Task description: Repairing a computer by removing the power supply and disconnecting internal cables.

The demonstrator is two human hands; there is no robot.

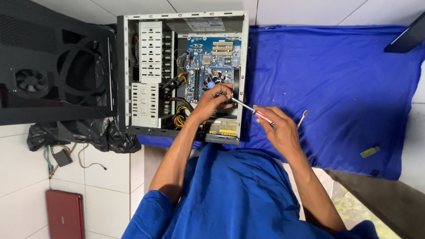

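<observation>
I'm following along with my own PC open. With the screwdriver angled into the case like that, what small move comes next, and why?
Probably a slow turn of the screwdriver with the right hand. Its handle sits in that hand, the shaft slants into the open computer case, and the left hand pinches near the tip over the blue motherboard, steadying it. Whether the tip sits on a screw is hidden.

Blue short sleeves, blue garment over lap; bare forearms, bare hands [212, 104], no gloves.

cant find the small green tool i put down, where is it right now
In the head view the small green tool lies on the blue cloth at far right near its lower edge, well right of the right hand holding the screwdriver.
</observation>
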